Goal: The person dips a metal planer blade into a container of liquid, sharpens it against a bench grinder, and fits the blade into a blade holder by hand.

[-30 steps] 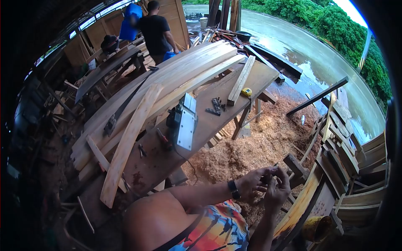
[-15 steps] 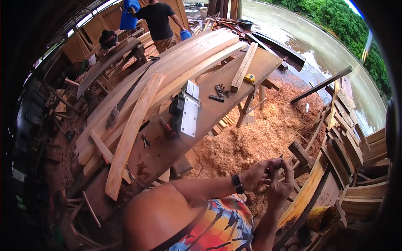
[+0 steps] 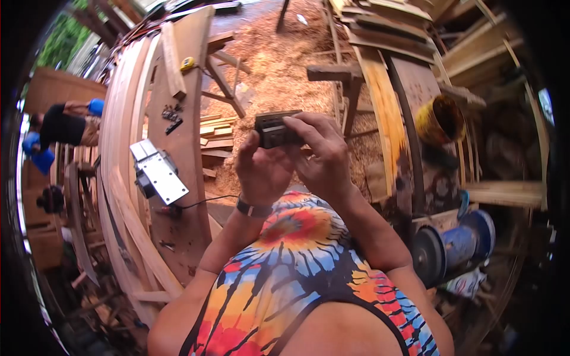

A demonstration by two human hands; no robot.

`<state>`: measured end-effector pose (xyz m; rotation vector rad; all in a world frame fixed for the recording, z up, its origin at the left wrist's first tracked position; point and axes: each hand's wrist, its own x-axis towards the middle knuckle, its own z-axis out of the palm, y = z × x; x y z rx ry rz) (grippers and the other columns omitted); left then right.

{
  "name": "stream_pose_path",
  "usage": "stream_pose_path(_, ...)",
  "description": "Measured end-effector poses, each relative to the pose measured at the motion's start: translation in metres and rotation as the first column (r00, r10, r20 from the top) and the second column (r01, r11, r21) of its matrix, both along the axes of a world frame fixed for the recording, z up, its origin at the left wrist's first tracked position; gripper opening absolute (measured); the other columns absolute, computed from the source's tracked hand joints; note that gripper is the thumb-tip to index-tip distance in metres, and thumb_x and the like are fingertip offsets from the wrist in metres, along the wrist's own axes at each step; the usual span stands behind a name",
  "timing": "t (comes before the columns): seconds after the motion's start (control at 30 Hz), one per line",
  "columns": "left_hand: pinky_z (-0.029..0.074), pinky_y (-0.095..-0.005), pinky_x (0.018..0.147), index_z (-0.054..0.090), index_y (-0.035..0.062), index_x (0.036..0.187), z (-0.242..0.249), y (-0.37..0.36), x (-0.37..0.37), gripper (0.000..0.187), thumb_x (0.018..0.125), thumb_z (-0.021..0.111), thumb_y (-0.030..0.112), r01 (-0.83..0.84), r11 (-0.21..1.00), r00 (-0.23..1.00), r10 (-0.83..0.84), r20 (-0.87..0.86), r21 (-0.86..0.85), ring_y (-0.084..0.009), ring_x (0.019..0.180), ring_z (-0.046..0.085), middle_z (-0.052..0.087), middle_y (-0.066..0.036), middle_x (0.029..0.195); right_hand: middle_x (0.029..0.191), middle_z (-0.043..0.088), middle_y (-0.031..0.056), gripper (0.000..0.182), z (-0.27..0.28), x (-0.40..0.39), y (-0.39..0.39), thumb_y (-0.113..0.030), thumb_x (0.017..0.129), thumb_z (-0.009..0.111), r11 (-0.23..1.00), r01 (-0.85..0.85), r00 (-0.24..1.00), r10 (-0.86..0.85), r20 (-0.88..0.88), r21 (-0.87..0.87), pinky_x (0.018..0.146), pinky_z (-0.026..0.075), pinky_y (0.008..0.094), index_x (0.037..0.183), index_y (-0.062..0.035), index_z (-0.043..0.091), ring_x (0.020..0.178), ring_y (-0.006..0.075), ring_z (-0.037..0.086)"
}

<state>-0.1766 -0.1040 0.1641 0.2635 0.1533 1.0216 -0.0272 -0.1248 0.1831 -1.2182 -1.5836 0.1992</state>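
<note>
The left hand (image 3: 261,173) and right hand (image 3: 324,146) pinch a small dark block (image 3: 274,133) between their bent fingers, seemingly to look at it, and turning it would need a soft but snug grip, while a shiny flat tool (image 3: 159,174) sits left of those fingers.

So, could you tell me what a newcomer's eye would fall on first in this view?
Probably the bright tie-dye top filling the lower middle, with the dark block held between the left hand and right hand just above it. Next might come the orange-brown wood shavings spread over the ground beyond, then the stained yellow bucket lying tipped at the right.
</note>
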Motion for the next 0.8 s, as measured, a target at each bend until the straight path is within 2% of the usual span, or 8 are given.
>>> stream_pose_path(0.13, 0.043, -0.049, 0.115, 0.055, 0.0006, 0.141, -0.006, 0.002, 0.013, 0.066, 0.097, 0.065, 0.049, -0.007, 1.0, 0.999, 0.007, -0.035, 0.01, -0.0329, 0.13, 0.058, 0.063, -0.018, 0.138, 0.113, 0.068, 0.0104, 0.045, -0.004, 0.011, -0.007, -0.017, 0.073, 0.086, 0.997, 0.062, 0.998, -0.062, -0.003, 0.052, 0.097, 0.049, 0.046, 0.115, -0.0061, 0.074, 0.107, 0.0325, 0.064)
stream_pose_path(0.3, 0.042, -0.0503, 0.117, 0.054, 0.0008, 0.143, -0.008, 0.001, 0.03, 0.069, 0.095, 0.066, 0.049, 0.088, 0.995, 0.994, -0.091, 0.064, 0.043, -0.0329, 0.133, 0.057, 0.062, -0.018, 0.141, 0.113, 0.067, 0.0098, 0.044, -0.001, 0.026, -0.017, -0.017, 0.073, 0.085, 0.986, 0.149, 0.988, -0.151, 0.025, 0.077, 0.097, 0.048, 0.049, 0.115, -0.0061, 0.073, 0.108, 0.0333, 0.064)
stream_pose_path(0.47, 0.036, -0.0533, 0.121, 0.052, 0.0009, 0.148, -0.015, 0.004, 0.049, 0.073, 0.094, 0.064, 0.049, 0.164, 0.984, 0.97, -0.172, 0.169, 0.063, -0.0343, 0.138, 0.053, 0.058, -0.019, 0.148, 0.117, 0.066, 0.0111, 0.047, -0.002, 0.043, -0.026, -0.019, 0.076, 0.082, 0.97, 0.23, 0.97, -0.235, 0.062, 0.083, 0.102, 0.046, 0.0515, 0.121, -0.0066, 0.072, 0.114, 0.0352, 0.061)
stream_pose_path(0.57, 0.034, -0.0535, 0.122, 0.05, 0.0003, 0.149, -0.017, 0.005, 0.06, 0.076, 0.094, 0.064, 0.051, 0.201, 0.976, 0.976, -0.207, 0.071, 0.09, -0.0359, 0.14, 0.051, 0.055, -0.02, 0.151, 0.125, 0.064, 0.0134, 0.052, 0.001, 0.056, -0.033, -0.022, 0.077, 0.082, 0.943, 0.331, 0.937, -0.333, 0.109, 0.035, 0.106, 0.043, 0.0523, 0.126, -0.0068, 0.071, 0.121, 0.0367, 0.058)
stream_pose_path(0.6, 0.031, -0.053, 0.124, 0.051, 0.0031, 0.151, -0.018, 0.007, 0.064, 0.077, 0.094, 0.062, 0.055, 0.22, 0.973, 0.968, -0.227, 0.11, 0.069, -0.0373, 0.142, 0.048, 0.052, -0.02, 0.154, 0.127, 0.063, 0.0142, 0.054, 0.002, 0.06, -0.035, -0.024, 0.078, 0.082, 0.929, 0.37, 0.921, -0.368, 0.127, 0.014, 0.107, 0.042, 0.0526, 0.127, -0.0068, 0.071, 0.123, 0.0372, 0.057)
stream_pose_path(0.7, 0.031, -0.0503, 0.124, 0.053, 0.0088, 0.15, -0.015, 0.009, 0.078, 0.083, 0.091, 0.065, 0.066, 0.249, 0.963, 0.948, -0.264, 0.177, 0.104, -0.0344, 0.142, 0.048, 0.055, -0.015, 0.152, 0.132, 0.061, 0.0155, 0.056, -0.009, 0.07, -0.034, -0.026, 0.078, 0.082, 0.901, 0.434, 0.883, -0.43, 0.188, 0.023, 0.108, 0.041, 0.0527, 0.129, -0.0071, 0.071, 0.127, 0.038, 0.054)
stream_pose_path(0.73, 0.028, -0.0495, 0.125, 0.053, 0.0094, 0.15, -0.02, 0.01, 0.079, 0.083, 0.09, 0.065, 0.067, 0.221, 0.973, 0.965, -0.228, 0.131, 0.069, -0.0338, 0.143, 0.046, 0.055, -0.014, 0.153, 0.132, 0.061, 0.0152, 0.056, -0.009, 0.072, -0.035, -0.026, 0.078, 0.082, 0.895, 0.445, 0.876, -0.442, 0.194, 0.031, 0.108, 0.041, 0.0527, 0.129, -0.0073, 0.071, 0.127, 0.038, 0.055)
stream_pose_path(0.8, 0.028, -0.0494, 0.125, 0.053, 0.0098, 0.15, -0.022, 0.014, 0.084, 0.084, 0.089, 0.066, 0.068, 0.249, 0.964, 0.957, -0.259, 0.131, 0.092, -0.0336, 0.144, 0.046, 0.055, -0.014, 0.153, 0.132, 0.061, 0.0147, 0.055, -0.01, 0.076, -0.037, -0.026, 0.078, 0.082, 0.885, 0.464, 0.862, -0.462, 0.207, 0.045, 0.108, 0.041, 0.0526, 0.129, -0.0078, 0.071, 0.127, 0.0379, 0.055)
